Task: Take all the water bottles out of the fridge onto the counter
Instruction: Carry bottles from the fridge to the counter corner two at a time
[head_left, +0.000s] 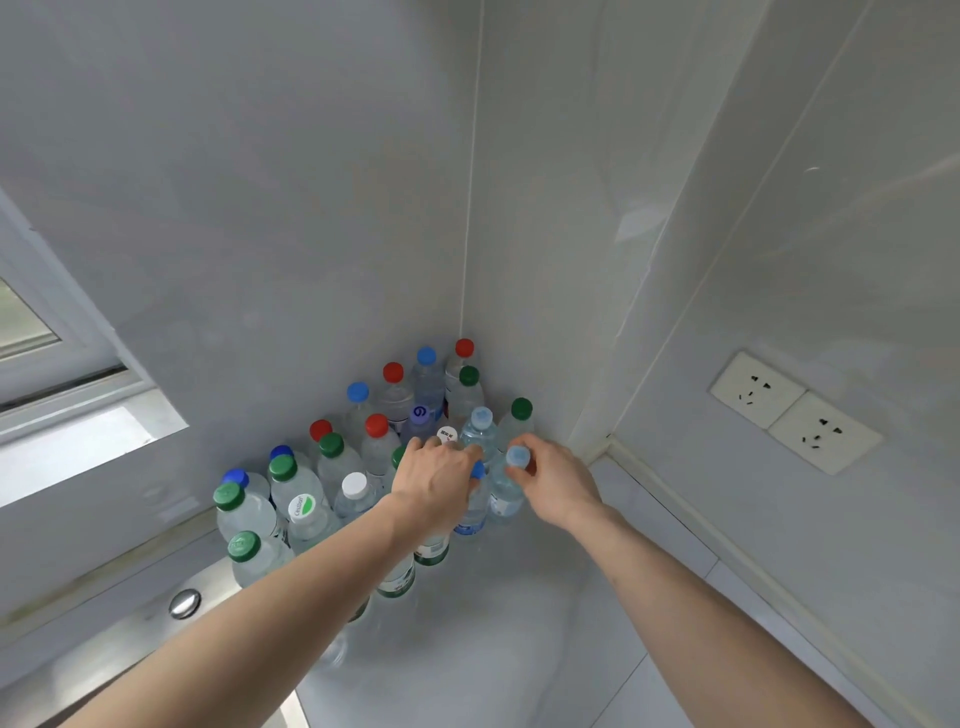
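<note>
Several clear water bottles with red, blue, green and white caps stand packed together on the white counter, filling the corner where two walls meet. My left hand reaches over the group and grips a bottle with a dark blue cap by its neck. My right hand holds a bottle with a pale blue cap near its top, at the right front of the group. Both bottles stand upright beside each other. No fridge is in view.
A steel sink rim with a round button lies at the lower left. A window sill runs along the left wall. Two wall sockets sit on the right wall. Bare counter stretches in front of the bottles.
</note>
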